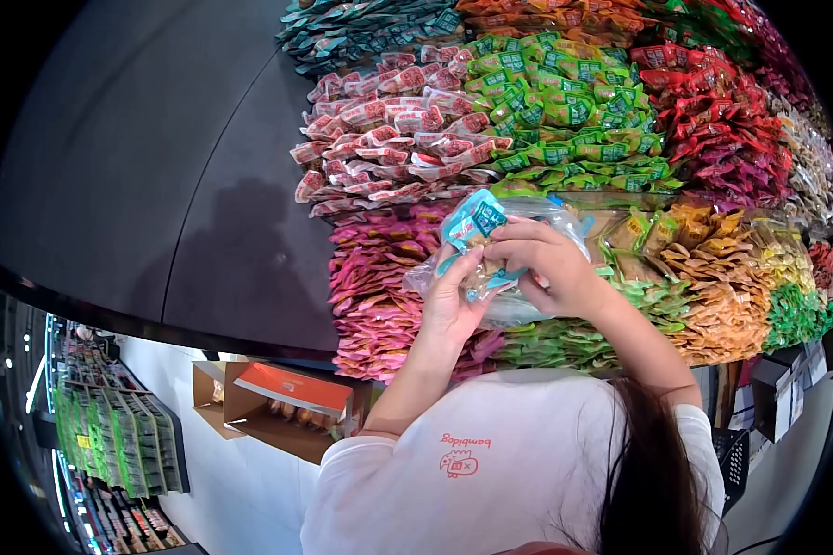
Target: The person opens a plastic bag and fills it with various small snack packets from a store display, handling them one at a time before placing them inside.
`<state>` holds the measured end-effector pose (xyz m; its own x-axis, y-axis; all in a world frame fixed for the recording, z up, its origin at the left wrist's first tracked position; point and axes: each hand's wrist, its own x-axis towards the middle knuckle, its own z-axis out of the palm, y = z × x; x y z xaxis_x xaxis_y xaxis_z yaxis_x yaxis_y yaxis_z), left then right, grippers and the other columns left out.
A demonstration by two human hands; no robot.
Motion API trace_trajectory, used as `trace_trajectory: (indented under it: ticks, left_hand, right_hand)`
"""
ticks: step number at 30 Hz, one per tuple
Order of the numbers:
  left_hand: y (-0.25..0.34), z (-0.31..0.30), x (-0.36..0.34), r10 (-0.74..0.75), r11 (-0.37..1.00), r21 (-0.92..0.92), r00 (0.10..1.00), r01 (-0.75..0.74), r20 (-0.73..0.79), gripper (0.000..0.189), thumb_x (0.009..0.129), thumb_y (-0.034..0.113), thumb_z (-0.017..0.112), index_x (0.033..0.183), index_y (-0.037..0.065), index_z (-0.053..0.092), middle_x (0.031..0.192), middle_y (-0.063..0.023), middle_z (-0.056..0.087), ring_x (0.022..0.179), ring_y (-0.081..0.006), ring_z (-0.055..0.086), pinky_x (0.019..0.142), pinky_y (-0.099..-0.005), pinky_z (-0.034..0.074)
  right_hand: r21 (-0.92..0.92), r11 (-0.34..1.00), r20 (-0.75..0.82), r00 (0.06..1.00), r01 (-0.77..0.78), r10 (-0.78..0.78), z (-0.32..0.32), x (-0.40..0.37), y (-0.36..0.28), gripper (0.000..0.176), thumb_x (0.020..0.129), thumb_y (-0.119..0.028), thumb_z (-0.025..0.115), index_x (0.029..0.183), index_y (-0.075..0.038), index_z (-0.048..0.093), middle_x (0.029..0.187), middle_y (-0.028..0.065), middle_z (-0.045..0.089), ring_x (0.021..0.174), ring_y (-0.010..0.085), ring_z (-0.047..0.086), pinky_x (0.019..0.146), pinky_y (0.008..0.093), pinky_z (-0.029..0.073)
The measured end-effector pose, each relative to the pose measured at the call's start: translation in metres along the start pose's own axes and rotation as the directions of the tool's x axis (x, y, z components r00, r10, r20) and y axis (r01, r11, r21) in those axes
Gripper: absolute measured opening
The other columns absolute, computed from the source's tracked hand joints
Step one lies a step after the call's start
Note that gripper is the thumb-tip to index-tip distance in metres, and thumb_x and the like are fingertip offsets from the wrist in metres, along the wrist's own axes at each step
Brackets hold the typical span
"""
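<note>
Over the display of wrapped snacks, my left hand is closed around a light-blue snack packet with a clear window. The fingers of my right hand are bent and pinched at the middle of that packet, touching it; what lies under the fingertips is partly hidden. A clear plastic bag lies crumpled around and beneath both hands. Below them are pink packets on the left and green packets on the right.
White-and-red packets, green packets and red packets fill the far rows. A dark counter extends left. An open cardboard box stands on the floor below, near a green-stocked shelf.
</note>
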<state>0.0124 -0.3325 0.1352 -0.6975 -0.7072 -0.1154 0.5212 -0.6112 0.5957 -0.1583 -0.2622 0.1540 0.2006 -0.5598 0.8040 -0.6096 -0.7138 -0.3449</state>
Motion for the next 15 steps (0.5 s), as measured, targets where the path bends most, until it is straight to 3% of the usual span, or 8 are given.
trace_trajectory:
  ticks: [1, 5, 7, 8, 9, 11, 15]
  left_hand:
    - [0.0, 0.002, -0.001, -0.002, 1.0, 0.002, 1.0, 0.002, 0.001, 0.038, 0.091, 0.01, 0.058, 0.128, 0.009, 0.048, 0.119, -0.0069, 0.06, 0.106, -0.0219, 0.06, 0.091, -0.0405, 0.051]
    - [0.007, 0.015, -0.005, 0.157, 0.983, 0.101, 0.987, -0.155, -0.014, 0.047, 0.085, -0.002, 0.062, 0.128, 0.007, 0.047, 0.116, -0.0076, 0.06, 0.106, -0.02, 0.06, 0.091, -0.0383, 0.051]
    - [0.01, 0.019, -0.005, 0.236, 0.956, 0.176, 0.972, -0.236, 0.019, 0.048, 0.084, -0.004, 0.062, 0.128, 0.006, 0.047, 0.116, -0.008, 0.06, 0.106, -0.0194, 0.06, 0.092, -0.0374, 0.051]
    - [0.011, 0.021, -0.005, 0.279, 0.934, 0.224, 0.96, -0.278, 0.028, 0.049, 0.083, -0.005, 0.062, 0.128, 0.005, 0.047, 0.117, -0.0083, 0.06, 0.106, -0.0188, 0.06, 0.092, -0.0357, 0.05]
    - [0.011, 0.023, -0.006, 0.32, 0.909, 0.27, 0.947, -0.318, 0.039, 0.051, 0.082, -0.007, 0.063, 0.129, 0.003, 0.047, 0.117, -0.0086, 0.06, 0.106, -0.0182, 0.06, 0.093, -0.0341, 0.05]
    - [0.011, 0.025, -0.006, 0.326, 0.898, 0.29, 0.943, -0.33, 0.064, 0.051, 0.081, -0.006, 0.063, 0.129, 0.002, 0.047, 0.118, -0.0087, 0.059, 0.106, -0.0178, 0.06, 0.093, -0.033, 0.049]
    - [0.008, 0.025, -0.004, 0.338, 0.869, 0.343, 0.934, -0.357, 0.116, 0.054, 0.079, -0.006, 0.065, 0.129, 0.001, 0.047, 0.118, -0.0084, 0.059, 0.106, -0.0169, 0.06, 0.093, -0.0318, 0.049]
  right_hand:
    - [0.133, 0.985, 0.013, 0.994, -0.107, 0.107, -0.002, 0.0, -0.003, 0.032, 0.067, 0.002, 0.064, 0.098, -0.003, 0.057, 0.113, 0.0142, 0.063, 0.102, 0.0306, 0.06, 0.088, 0.0392, 0.05]
    - [0.063, 0.982, -0.178, 0.966, -0.179, 0.188, -0.01, 0.004, -0.005, 0.038, 0.071, 0.0, 0.063, 0.108, -0.002, 0.054, 0.11, 0.0142, 0.062, 0.101, 0.0276, 0.06, 0.085, 0.0348, 0.049]
    - [0.416, 0.771, -0.183, 0.786, -0.482, 0.591, -0.007, 0.002, -0.008, 0.035, 0.077, -0.004, 0.066, 0.108, -0.002, 0.052, 0.105, 0.0102, 0.061, 0.099, 0.0194, 0.06, 0.08, 0.0303, 0.049]
    - [0.66, 0.564, -0.082, 0.698, -0.497, 0.711, -0.005, 0.001, -0.006, 0.032, 0.08, -0.009, 0.071, 0.105, -0.002, 0.052, 0.101, 0.0066, 0.059, 0.089, 0.0116, 0.06, 0.074, 0.0263, 0.049]
    - [0.66, 0.564, -0.084, 0.697, -0.497, 0.712, -0.006, 0.002, -0.007, 0.032, 0.08, -0.009, 0.071, 0.105, -0.002, 0.052, 0.101, 0.0066, 0.059, 0.089, 0.0116, 0.06, 0.074, 0.0263, 0.049]
    - [0.667, 0.442, 0.049, 0.628, -0.6, 0.777, -0.009, 0.006, -0.01, 0.035, 0.08, -0.013, 0.075, 0.103, -0.002, 0.052, 0.1, 0.0063, 0.058, 0.078, 0.0078, 0.06, 0.068, 0.0223, 0.048]
    - [0.59, 0.466, 0.064, 0.613, -0.66, 0.788, -0.006, 0.004, -0.007, 0.038, 0.078, -0.012, 0.078, 0.103, -0.002, 0.052, 0.092, 0.0042, 0.058, 0.071, 0.0069, 0.06, 0.063, 0.0198, 0.048]
